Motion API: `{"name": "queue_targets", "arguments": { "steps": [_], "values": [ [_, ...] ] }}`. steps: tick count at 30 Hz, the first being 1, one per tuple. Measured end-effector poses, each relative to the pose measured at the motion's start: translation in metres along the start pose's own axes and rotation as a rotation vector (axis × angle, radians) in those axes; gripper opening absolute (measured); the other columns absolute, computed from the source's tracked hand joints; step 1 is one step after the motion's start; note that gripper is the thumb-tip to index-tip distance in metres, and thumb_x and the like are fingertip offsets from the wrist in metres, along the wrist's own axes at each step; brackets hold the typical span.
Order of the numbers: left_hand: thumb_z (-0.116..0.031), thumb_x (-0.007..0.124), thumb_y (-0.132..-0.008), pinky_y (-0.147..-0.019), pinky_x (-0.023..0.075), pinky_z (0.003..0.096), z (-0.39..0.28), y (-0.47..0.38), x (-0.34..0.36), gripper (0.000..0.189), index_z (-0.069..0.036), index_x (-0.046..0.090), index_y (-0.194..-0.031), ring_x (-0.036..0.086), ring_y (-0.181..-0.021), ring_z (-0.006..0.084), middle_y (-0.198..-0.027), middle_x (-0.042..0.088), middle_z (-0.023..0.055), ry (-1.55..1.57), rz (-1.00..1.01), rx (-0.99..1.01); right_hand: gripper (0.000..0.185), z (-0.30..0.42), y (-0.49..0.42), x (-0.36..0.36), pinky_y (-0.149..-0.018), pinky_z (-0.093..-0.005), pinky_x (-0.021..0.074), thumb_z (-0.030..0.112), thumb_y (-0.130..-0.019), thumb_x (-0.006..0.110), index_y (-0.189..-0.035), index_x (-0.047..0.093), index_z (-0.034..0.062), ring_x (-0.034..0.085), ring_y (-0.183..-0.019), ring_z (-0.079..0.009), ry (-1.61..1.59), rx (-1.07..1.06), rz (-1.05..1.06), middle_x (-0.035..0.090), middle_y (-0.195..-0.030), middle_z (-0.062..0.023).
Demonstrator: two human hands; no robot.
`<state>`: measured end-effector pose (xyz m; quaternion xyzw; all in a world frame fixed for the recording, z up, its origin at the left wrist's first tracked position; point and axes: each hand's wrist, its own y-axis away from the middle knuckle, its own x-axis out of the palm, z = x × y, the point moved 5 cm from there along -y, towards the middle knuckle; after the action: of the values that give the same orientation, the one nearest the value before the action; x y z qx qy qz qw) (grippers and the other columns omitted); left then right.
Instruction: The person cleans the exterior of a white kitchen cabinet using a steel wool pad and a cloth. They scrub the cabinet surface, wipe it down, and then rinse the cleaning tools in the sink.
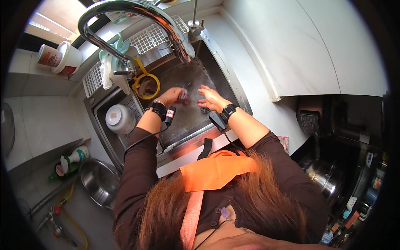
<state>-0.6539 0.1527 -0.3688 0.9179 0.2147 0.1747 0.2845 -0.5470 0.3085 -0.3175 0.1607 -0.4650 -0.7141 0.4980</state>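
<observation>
My left hand (170,96) is over the left half of the steel sink basin (182,125). At its fingertips is a purplish, motion-blurred patch; whether that is a held thing or the fingers themselves cannot be told. To its right, my right hand (212,99) reaches over the basin, fingers spread and holding nothing visible. Just below that hand shows a small dark, mesh-like thing (204,111), partly hidden. A yellow-rimmed strainer (157,89) with brownish scraps in it sits at the basin's left side, near my left hand. The chrome faucet (184,56) arches above the basin.
A white bowl (120,118) rests upside down in the perforated side tray (132,107). White wire racks (148,40) line the back ledge, with gloves (109,70) draped near the faucet base. A metal basin (100,182) stands at lower left; a steel pot (322,176) is at right.
</observation>
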Motion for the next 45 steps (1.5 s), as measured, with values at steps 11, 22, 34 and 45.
{"name": "queue_targets", "arguments": {
  "steps": [11,22,34,45],
  "values": [
    [-0.025,0.052,-0.094,-0.083,0.0494,0.0362,-0.136,0.076,0.060,0.034,-0.007,0.055,-0.122,0.060,-0.095,0.0304,-0.110,0.057,0.0200,-0.369,-0.365,0.595,0.030,0.022,0.017,0.048,-0.059,-0.0310,0.0434,0.048,-0.093,0.046,-0.096,0.060,0.0217,0.059,-0.073,-0.0152,-0.222,-0.153,0.101,0.064,-0.081,0.0015],
    [-0.027,0.045,-0.097,-0.072,0.0509,0.0437,-0.106,0.056,0.061,0.030,-0.001,0.061,-0.097,0.063,-0.081,0.0373,-0.087,0.066,0.0193,-0.960,-0.703,0.648,0.058,0.024,0.047,0.052,-0.041,-0.0269,0.0258,0.063,-0.095,0.032,-0.072,0.053,0.0142,0.037,-0.043,-0.0120,0.179,-0.249,-0.053,0.043,-0.054,0.0017],
    [-0.042,0.035,-0.102,-0.069,0.0499,0.0293,-0.061,0.061,0.041,0.051,0.001,0.060,-0.112,0.066,-0.079,0.0207,-0.089,0.069,0.0113,0.498,-0.169,0.248,0.055,0.056,0.038,-0.001,-0.066,-0.0297,0.0507,0.020,-0.083,0.073,-0.126,0.043,0.0039,0.061,-0.079,-0.0169,-0.106,-0.559,-0.093,0.062,-0.099,-0.0088],
    [-0.036,0.044,-0.099,-0.049,0.0399,0.0288,-0.027,0.057,0.037,0.042,-0.002,0.066,-0.084,0.055,-0.053,0.0176,-0.071,0.064,0.0103,0.254,-0.380,0.259,0.025,0.021,0.011,-0.005,-0.071,-0.0316,0.0515,0.001,-0.083,0.065,-0.104,0.052,0.0066,0.060,-0.078,-0.0178,-0.071,-0.409,-0.116,0.060,-0.085,-0.0058]
  ]
}}
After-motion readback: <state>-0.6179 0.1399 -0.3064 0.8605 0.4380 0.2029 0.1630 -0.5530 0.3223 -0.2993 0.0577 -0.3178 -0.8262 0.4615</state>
